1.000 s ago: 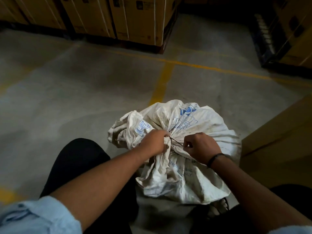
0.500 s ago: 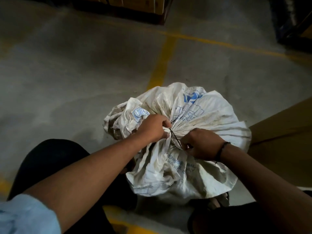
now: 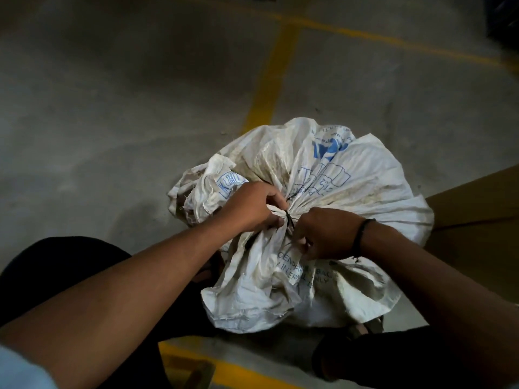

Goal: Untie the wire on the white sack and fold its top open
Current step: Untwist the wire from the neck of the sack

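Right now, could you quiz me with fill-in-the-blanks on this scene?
The white sack sits on a floor painted with ____ lines.
The left hand grips its bunched cloth, which bears ____ print.
The right hand, pinching the wire, wears a dark band on its ____.
Missing: yellow, blue, wrist.

Left hand (image 3: 252, 207), right hand (image 3: 327, 234) — fingers (image 3: 273, 195) curled tight.
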`<control>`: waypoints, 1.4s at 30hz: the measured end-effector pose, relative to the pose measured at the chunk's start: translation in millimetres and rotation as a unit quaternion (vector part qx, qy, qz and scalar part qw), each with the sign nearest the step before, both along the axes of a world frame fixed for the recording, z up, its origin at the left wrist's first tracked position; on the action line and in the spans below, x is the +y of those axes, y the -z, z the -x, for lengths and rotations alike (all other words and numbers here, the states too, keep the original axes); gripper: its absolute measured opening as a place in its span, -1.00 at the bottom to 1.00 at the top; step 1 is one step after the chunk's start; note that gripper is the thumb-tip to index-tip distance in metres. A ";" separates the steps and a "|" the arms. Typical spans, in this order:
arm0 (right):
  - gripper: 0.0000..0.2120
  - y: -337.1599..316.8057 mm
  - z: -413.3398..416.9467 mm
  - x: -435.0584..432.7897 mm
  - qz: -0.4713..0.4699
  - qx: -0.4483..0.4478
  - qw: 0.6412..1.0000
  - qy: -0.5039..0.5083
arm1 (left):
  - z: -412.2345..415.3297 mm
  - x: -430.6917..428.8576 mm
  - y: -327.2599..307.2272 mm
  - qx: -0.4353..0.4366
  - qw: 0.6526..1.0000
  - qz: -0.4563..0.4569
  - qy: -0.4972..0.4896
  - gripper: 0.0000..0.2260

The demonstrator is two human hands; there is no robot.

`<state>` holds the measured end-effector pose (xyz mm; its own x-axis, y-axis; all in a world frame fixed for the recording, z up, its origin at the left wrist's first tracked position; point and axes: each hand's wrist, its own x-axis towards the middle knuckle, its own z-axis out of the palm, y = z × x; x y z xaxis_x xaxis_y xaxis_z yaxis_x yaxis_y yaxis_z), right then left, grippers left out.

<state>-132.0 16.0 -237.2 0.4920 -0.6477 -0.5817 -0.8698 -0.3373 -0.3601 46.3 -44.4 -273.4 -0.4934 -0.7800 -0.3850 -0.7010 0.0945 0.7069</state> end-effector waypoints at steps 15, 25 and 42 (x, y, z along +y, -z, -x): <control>-0.91 19.4 8.1 -22.7 0.218 -0.198 0.860 0.417 | 12.2 4.4 9.9 -0.064 0.996 0.011 -0.055 -0.81; -0.82 21.8 6.6 3.5 0.197 -0.164 0.933 0.254 | 19.8 -2.2 7.2 -0.063 0.986 -0.098 -0.117 -0.74; -0.48 26.2 4.5 13.7 0.157 -0.232 0.904 0.324 | 15.9 -12.2 -15.1 -0.037 0.983 -0.158 -0.084 -0.59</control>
